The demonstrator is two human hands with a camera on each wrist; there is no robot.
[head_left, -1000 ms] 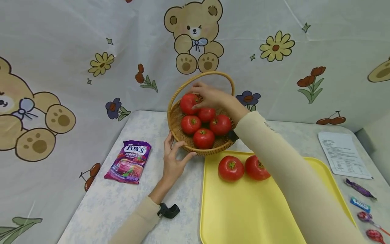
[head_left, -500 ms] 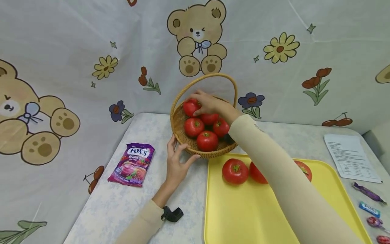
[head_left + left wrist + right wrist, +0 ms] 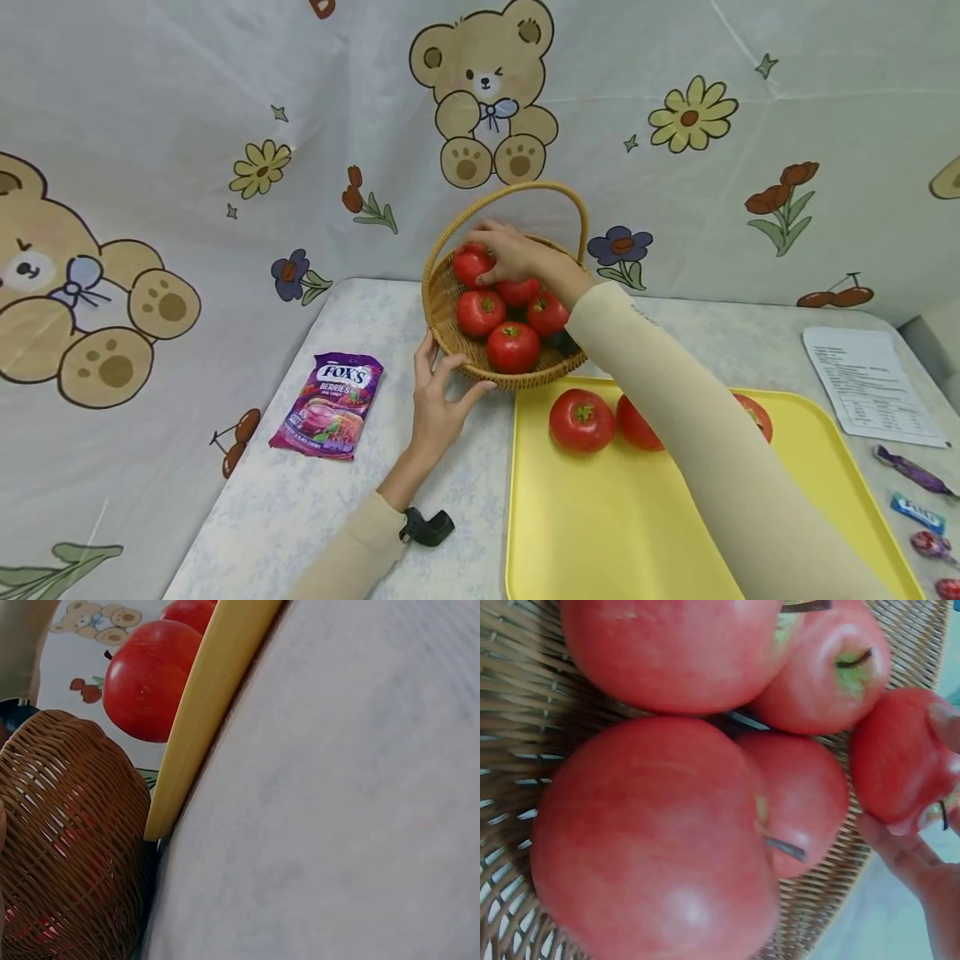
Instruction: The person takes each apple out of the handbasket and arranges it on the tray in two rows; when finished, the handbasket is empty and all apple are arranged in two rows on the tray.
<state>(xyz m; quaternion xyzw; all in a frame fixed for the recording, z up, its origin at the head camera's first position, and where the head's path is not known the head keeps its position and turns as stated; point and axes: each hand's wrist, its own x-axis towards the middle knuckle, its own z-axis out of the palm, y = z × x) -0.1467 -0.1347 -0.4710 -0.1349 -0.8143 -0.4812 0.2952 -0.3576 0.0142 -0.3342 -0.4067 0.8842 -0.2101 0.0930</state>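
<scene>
A wicker basket with a hoop handle holds several red fruits. My right hand reaches into it from the right and grips the far-left red fruit. In the right wrist view, fingertips pinch that fruit beside the others. My left hand rests against the basket's front-left wall, fingers straight and thumb spread under the rim. The left wrist view shows the basket's weave close by. Three more red fruits lie on the yellow tray, the nearest at its far-left corner.
A purple candy bag lies left of my left hand. A printed sheet and loose wrapped candies sit at the table's right edge. A cartoon-print cloth backs the table. The tray's edge touches the basket.
My right hand's fingers have closed round the far-left fruit in the basket. The view shifted slightly, showing a third fruit on the tray. The left hand stays on the basket.
</scene>
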